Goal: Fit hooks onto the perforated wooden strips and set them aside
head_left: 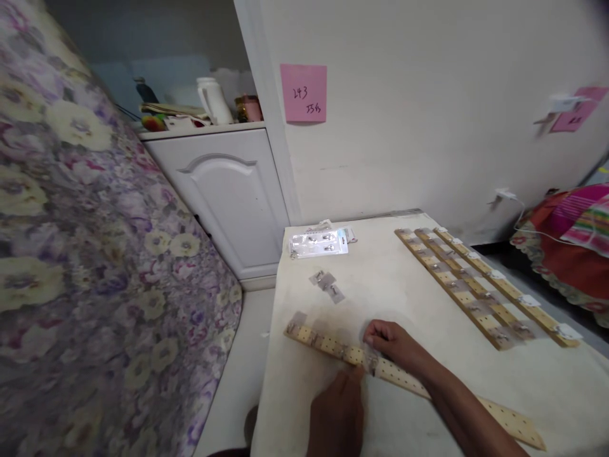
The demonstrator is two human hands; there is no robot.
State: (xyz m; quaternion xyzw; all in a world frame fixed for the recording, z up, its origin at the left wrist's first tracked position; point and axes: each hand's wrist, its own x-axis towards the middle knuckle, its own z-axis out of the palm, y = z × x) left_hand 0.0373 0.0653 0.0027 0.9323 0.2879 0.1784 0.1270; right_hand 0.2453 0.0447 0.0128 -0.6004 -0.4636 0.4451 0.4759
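Observation:
A long perforated wooden strip lies diagonally across the near part of the white table. My right hand rests on the strip with its fingers pinched on a small clear adhesive hook pressed onto the wood. My left hand is just below, its fingertips closed against the strip's near edge beside the same hook. A clear tab sits on the strip's far left end. Two loose clear hooks lie further back on the table.
A clear packet of hooks lies at the table's far left. Three more wooden strips with hooks lie at the right. A floral mattress leans at left, a white cabinet stands behind, and pink notes hang on the wall.

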